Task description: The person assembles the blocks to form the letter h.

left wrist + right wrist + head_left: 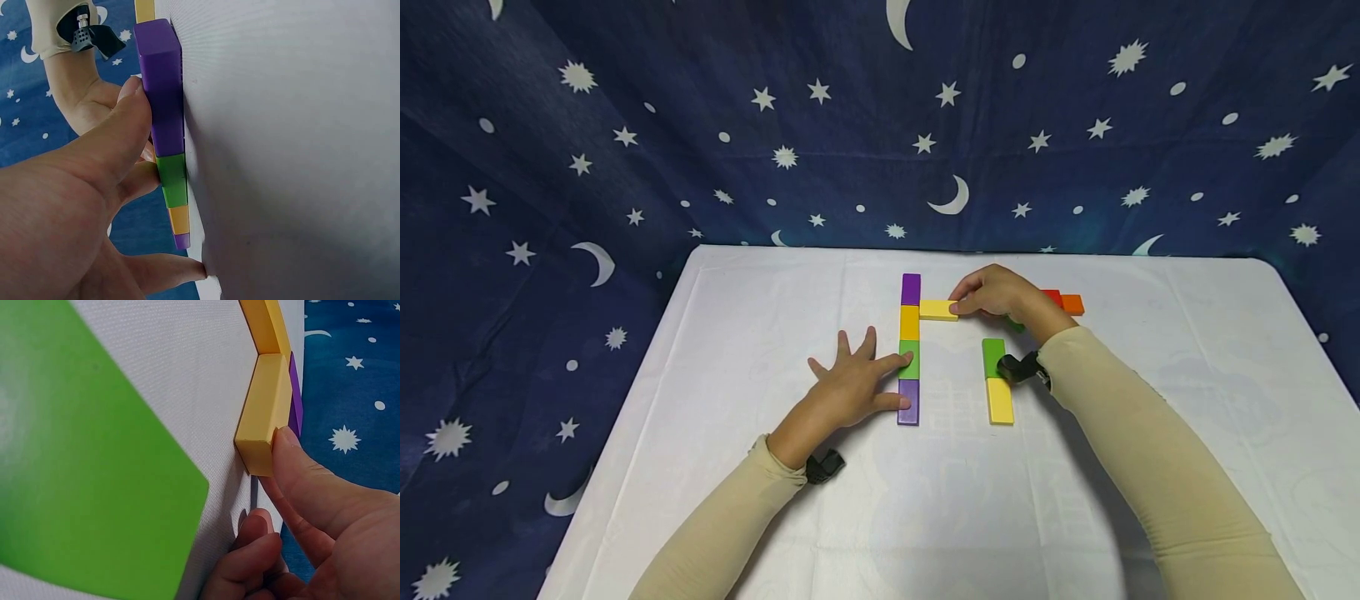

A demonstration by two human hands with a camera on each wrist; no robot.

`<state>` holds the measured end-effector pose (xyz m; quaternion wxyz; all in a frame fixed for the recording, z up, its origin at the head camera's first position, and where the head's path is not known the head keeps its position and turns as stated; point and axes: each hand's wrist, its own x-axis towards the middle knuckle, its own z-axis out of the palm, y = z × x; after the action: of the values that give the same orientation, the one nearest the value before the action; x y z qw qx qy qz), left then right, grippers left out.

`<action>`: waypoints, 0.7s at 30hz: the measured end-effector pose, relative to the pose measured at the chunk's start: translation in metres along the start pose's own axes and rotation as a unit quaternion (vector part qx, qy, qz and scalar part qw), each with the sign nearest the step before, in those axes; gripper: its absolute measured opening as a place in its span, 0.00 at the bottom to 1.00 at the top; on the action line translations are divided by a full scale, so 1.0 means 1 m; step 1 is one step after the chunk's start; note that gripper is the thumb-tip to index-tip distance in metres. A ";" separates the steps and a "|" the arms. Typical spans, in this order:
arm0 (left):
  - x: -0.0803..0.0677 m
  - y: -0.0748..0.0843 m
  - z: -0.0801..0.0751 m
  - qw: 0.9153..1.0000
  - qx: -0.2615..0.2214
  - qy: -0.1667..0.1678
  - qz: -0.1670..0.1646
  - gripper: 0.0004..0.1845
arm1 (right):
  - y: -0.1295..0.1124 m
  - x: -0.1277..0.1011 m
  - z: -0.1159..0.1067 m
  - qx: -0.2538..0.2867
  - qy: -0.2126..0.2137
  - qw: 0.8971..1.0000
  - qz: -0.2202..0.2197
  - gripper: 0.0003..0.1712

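Observation:
A straight column of blocks lies on the white-covered table: a purple block (911,287) at the far end, then an orange-yellow block (909,323), a green block (910,372) and a nearer purple block (908,416). My left hand (842,390) is spread beside it, thumb touching the near purple block and index finger on the green one. With thumb and fingers, my right hand (1003,296) pinches the right end of a pale yellow block (936,310). That block's left end meets the column's right side near the joint between far purple and orange-yellow.
Under my right wrist, a second green block (992,357) and another yellow block (1000,402) lie end to end. A red block (1053,295), an orange block (1072,305) and a partly hidden green piece (1016,326) lie behind the right hand. A starry blue curtain (850,125) hangs beyond the table.

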<state>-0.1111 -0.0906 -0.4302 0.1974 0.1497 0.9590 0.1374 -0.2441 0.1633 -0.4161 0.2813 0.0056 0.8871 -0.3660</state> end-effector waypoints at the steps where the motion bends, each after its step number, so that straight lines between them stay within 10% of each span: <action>1: 0.000 0.000 0.000 1.000 0.000 0.000 0.000 0.39 | 0.000 0.000 0.000 0.001 0.000 1.000 0.001 0.17; 21: 0.001 -0.001 0.000 1.000 0.000 -0.006 -0.002 0.39 | 0.010 -0.004 -0.006 0.028 -0.002 0.998 -0.047 0.22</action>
<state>-0.1121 -0.0908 -0.4303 0.2031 0.1482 0.9582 0.1363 -0.2419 0.1755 -0.4168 0.2653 -0.0288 0.8751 -0.4038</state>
